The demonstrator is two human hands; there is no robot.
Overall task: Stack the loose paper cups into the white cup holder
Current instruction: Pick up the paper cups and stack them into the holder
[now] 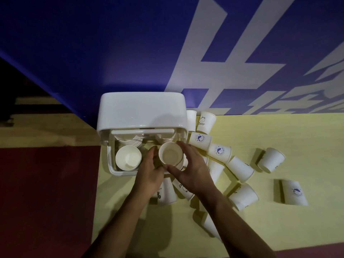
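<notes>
The white cup holder (141,110) stands at the table's left rear with its lid raised. In its left front slot sits a stack of cups (128,158). Over the right front slot, an upright paper cup (170,153) is held between both hands. My right hand (189,168) grips its right and near rim with thumb and fingers. My left hand (149,171) touches its left side. Several loose paper cups (219,151) lie on their sides to the right of the holder, and others (166,192) lie under my wrists.
The yellow table (279,131) ends at its left edge just beside the holder, with red floor beyond. A blue wall with white lettering (214,62) rises right behind the holder. Further loose cups (270,160) (294,192) lie at the right.
</notes>
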